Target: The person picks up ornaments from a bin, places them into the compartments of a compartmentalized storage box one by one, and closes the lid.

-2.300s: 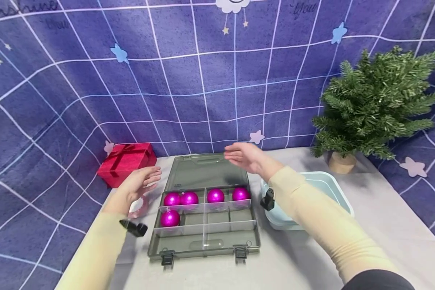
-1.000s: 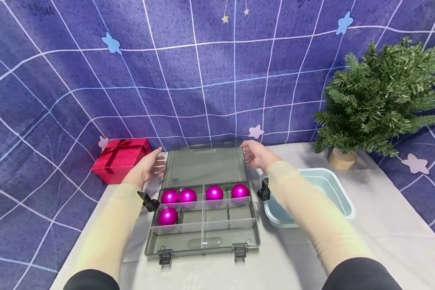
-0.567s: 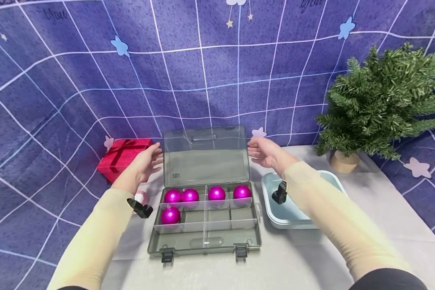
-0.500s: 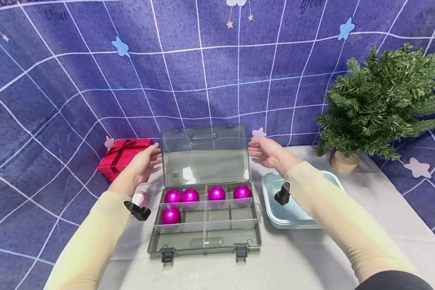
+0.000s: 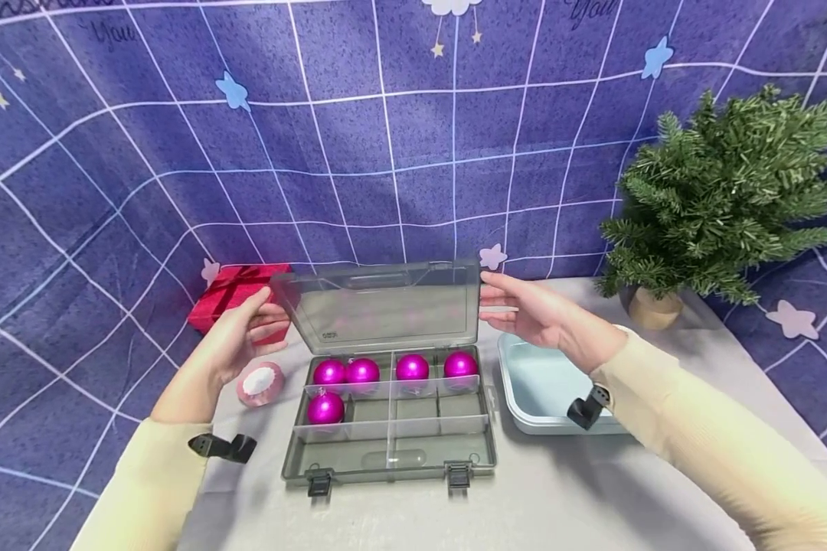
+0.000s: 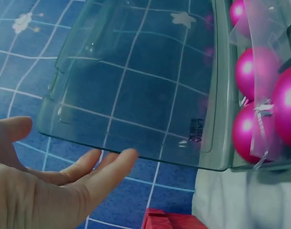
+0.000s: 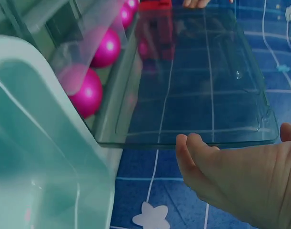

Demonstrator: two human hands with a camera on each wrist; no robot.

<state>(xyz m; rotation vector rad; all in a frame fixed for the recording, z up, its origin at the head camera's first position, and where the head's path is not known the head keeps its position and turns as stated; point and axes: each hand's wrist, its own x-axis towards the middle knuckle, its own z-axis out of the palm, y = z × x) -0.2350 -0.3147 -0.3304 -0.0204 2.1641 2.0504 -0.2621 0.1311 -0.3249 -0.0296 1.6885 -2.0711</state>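
Observation:
A grey translucent compartment box (image 5: 389,451) lies on the table, its hinged lid (image 5: 386,310) raised and tilted forward over the back row. Shiny magenta baubles (image 5: 412,369) sit in the back compartments, and one more bauble (image 5: 325,410) is in the middle row at left. My left hand (image 5: 230,337) is at the lid's left side edge, fingers fairly straight and thumb apart. At the opposite edge is my right hand (image 5: 544,314), its fingertips (image 7: 195,140) against or just behind the rim in the right wrist view. Front latches (image 5: 458,476) hang down.
A pale blue tub (image 5: 544,383) stands right of the box, under my right forearm. Behind it is a small artificial fir tree (image 5: 724,191). A red gift box (image 5: 227,295) and a pink ring with a white middle (image 5: 260,383) are at left.
The lid rose from lying back to upright, and now leans forward over the box. Both hands moved in to its side edges, then came nearer with it.

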